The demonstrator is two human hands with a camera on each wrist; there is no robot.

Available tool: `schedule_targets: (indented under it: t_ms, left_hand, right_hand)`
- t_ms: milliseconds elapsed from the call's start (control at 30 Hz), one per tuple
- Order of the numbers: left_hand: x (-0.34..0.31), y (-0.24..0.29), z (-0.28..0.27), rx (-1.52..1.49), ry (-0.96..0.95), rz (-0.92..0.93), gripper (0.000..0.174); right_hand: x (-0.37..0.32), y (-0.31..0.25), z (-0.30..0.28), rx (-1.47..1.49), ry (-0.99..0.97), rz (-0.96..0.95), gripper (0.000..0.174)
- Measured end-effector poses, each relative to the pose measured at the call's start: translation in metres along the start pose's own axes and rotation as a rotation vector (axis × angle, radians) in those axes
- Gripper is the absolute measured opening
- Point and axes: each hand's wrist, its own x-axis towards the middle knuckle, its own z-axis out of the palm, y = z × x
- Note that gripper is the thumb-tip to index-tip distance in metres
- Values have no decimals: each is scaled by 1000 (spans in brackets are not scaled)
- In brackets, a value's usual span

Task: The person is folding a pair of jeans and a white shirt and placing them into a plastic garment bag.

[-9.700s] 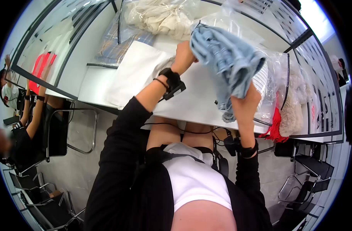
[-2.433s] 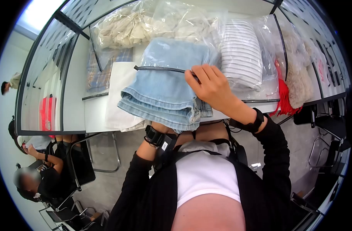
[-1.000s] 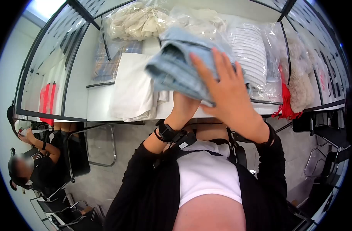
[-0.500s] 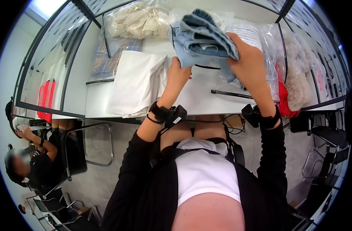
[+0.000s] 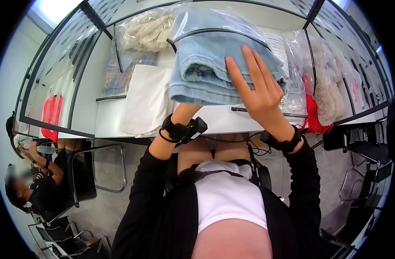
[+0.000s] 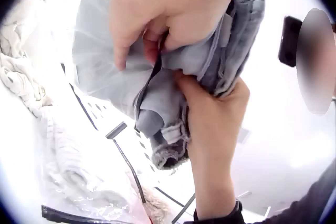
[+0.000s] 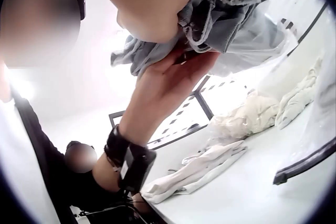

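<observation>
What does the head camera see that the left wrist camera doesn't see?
Only the head camera shows the white table, the folded white cloth lying on it, and the straight fingers of the right hand lying flat on the jeans. Only the left wrist camera shows the left hand, with its fingers curled round the jeans at the black zip edge of the clear bag. Both show the folded blue jeans partly inside the clear bag, and the right hand touching them.

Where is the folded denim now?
Head view, centre top: the left hand and right hand hold the denim above the table, partly inside a clear zip bag, right of the white cloth.
</observation>
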Motion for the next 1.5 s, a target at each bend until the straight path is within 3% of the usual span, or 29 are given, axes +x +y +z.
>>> schedule_targets:
  t_ms: [133,200,267,300,333,400,433,533,567,667,700,767,833,933,1067,1100,1200,1233,1333,1400,1500]
  left_hand:
    - [-11,1,4,-2,-27,30,44]
    - [-22,-1,1,-133,-141,-53,43]
    - [-34,13,2,-243,-186,-421,39]
    - [-38,19,5,-298,-204,-605,37]
    - [-43,23,9,-463,-88,-832,38]
    - [-49,33,11,-1187,184,-1199,32]
    - [-54,35,11,-1309,199,-1153,30]
    - [-79,27,23,-1504,154,-1070,31]
    - [-81,29,25,-1483,156,-1090,30]
    - [-72,33,28,-1343,185,-1222,27]
    - [-66,31,24,-1258,73,-1222,28]
    - [-47,43,13,-1165,22,-1172,30]
    - [-50,38,23,-1070,66,-1069,29]
    - [-55,17,26,-340,-172,-475,25]
    - [-37,34,19,-345,-123,-428,23]
    - [-28,44,14,-272,-107,-337,21]
    - [-10,63,3,-272,-119,-292,20]
    - [-5,66,3,-156,-121,-147,19]
    - [11,84,-4,-144,-192,-152,20]
    - [10,84,0,11,-173,7,21]
    - [-8,82,8,-41,-250,-45,24]
  right_hand:
    - [-6,6,17,28,11,-18,25]
    - [-16,1,24,84,-112,-16,34]
    - [-27,-4,32,95,-249,-33,42]
    - [-34,-9,37,160,-303,-29,55]
    - [-37,-14,35,220,-387,-24,60]
    - [-40,-21,31,323,-541,-13,71]
    - [-38,-22,26,475,-683,36,87]
    - [-39,-31,25,518,-841,162,88]
    - [-37,-33,23,525,-974,191,91]
    - [-39,-36,29,462,-983,180,91]
    - [-34,-34,32,484,-1025,202,91]
    - [-32,-27,40,529,-1014,239,92]
    - [-32,-25,45,499,-966,228,92]
    - [-23,-22,41,465,-1030,252,90]
    - [-31,-17,38,304,-809,122,71]
    - [-33,-13,34,225,-622,104,65]
    - [-30,4,25,203,-377,108,64]
    - [-25,10,23,144,-216,87,51]
    - [-13,23,10,105,-1,116,47]
    - [-8,24,7,61,33,101,46]
    - [-22,23,14,3,-96,-14,46]
